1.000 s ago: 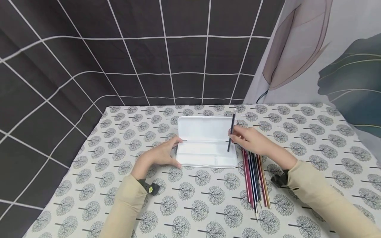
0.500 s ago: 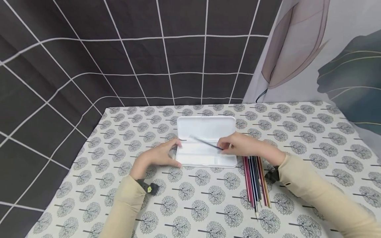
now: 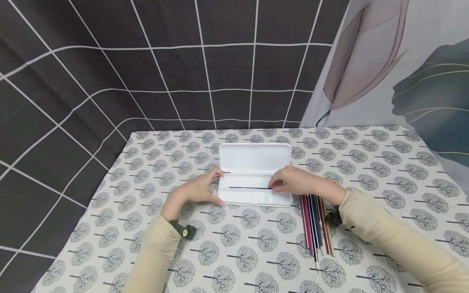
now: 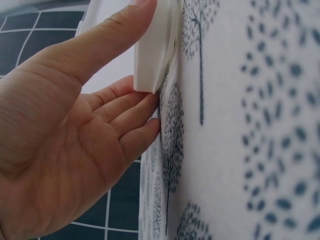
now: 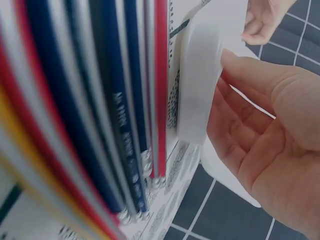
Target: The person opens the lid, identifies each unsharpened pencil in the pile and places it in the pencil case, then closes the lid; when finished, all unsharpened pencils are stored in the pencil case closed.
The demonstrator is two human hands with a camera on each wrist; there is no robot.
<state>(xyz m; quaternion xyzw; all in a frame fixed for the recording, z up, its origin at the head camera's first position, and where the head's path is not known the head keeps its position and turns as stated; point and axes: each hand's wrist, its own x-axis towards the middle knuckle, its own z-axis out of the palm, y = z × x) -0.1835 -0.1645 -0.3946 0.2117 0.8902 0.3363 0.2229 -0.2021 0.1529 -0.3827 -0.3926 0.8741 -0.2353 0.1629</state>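
Note:
A white pencil case (image 3: 255, 158) lies on the table with its lid raised at the back. My left hand (image 3: 199, 188) grips its left end, thumb at the front corner and fingers behind, as the left wrist view also shows. A dark pencil (image 3: 245, 187) lies lengthwise in the case's long compartment. At its right end, my right hand (image 3: 298, 180) reaches over the case's right edge and pinches the pencil. Those fingertips are hidden behind the case wall in the right wrist view.
Just right of the case, several pencils (image 3: 316, 226) in red, blue, dark and gold lie side by side, partly under the right forearm. The table wears a tree-print cloth (image 3: 220, 268). A dark gridded curtain (image 3: 227, 65) hangs behind.
The right hand has moved left and down over the case. The pencil, nearly upright a second ago, swung down to lie flat inside. The left hand has stayed on the case.

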